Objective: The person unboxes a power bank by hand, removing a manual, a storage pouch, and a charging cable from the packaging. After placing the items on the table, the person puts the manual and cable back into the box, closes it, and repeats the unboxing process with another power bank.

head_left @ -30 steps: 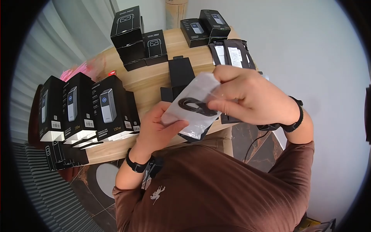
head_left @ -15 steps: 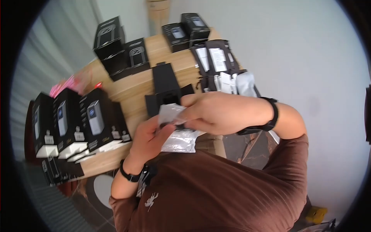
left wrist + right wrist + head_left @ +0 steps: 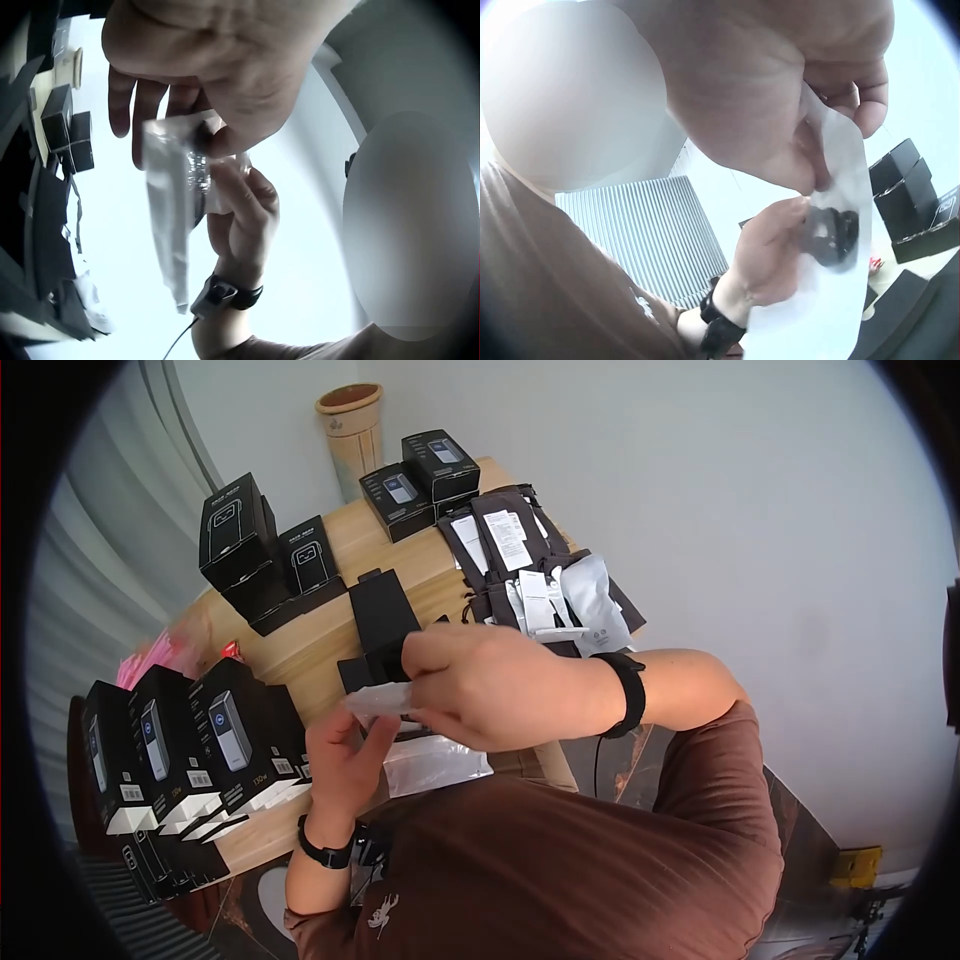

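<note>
A frosted plastic bag point(image 3: 435, 765) is held between both hands, low over the table's near edge. Inside it, a coiled black cable point(image 3: 832, 236) shows through in the right wrist view. My left hand point(image 3: 345, 760) pinches the bag at its left side, thumb against the film. With thumb and fingers, my right hand point(image 3: 480, 685) grips the bag's upper edge, hiding part of it in the head view. Just beyond the hands lies an open black box point(image 3: 385, 610) with its flap spread.
Black product boxes point(image 3: 235, 730) stand in a row at the left. More black boxes point(image 3: 235, 540) are stacked at the back left, and others point(image 3: 425, 475) at the back. Dark pouches with white labels point(image 3: 510, 535) and a white packet point(image 3: 595, 600) lie at the right edge.
The bag has tipped from facing the head camera to a steeper, folded angle, hiding the cable there. Both hands stay on it. The head view has shifted, so the table things appear lower and farther left.
</note>
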